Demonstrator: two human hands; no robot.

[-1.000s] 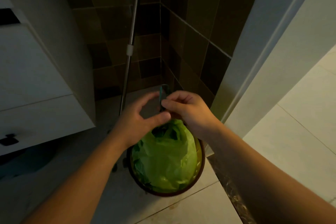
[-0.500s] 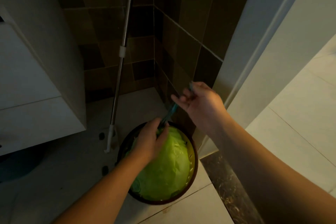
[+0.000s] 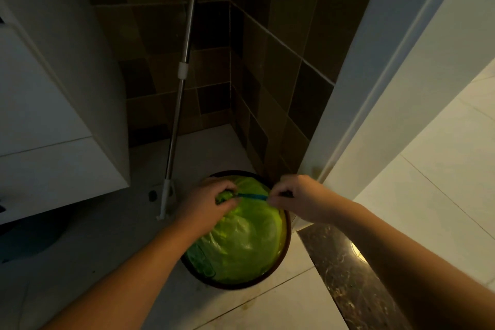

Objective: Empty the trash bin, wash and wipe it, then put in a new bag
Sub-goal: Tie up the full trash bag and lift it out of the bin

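Filling brown bin (image 3: 286, 246), tied green bag (image 3: 246, 244)

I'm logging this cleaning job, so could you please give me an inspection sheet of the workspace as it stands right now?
Surface: pale tiled floor, with a dark marble threshold strip at the doorway.
Job's things: round brown trash bin on the floor in the corner, green bag gathered shut inside it, teal drawstring pulled taut.
Clutter: mop pole leaning in the corner.
Grippers: left hand grips the bag's bunched neck; right hand pinches the drawstring's end.
Cables: nothing seen.
Surroundings: white cabinet on the left, brown wall tiles, white door frame on the right.
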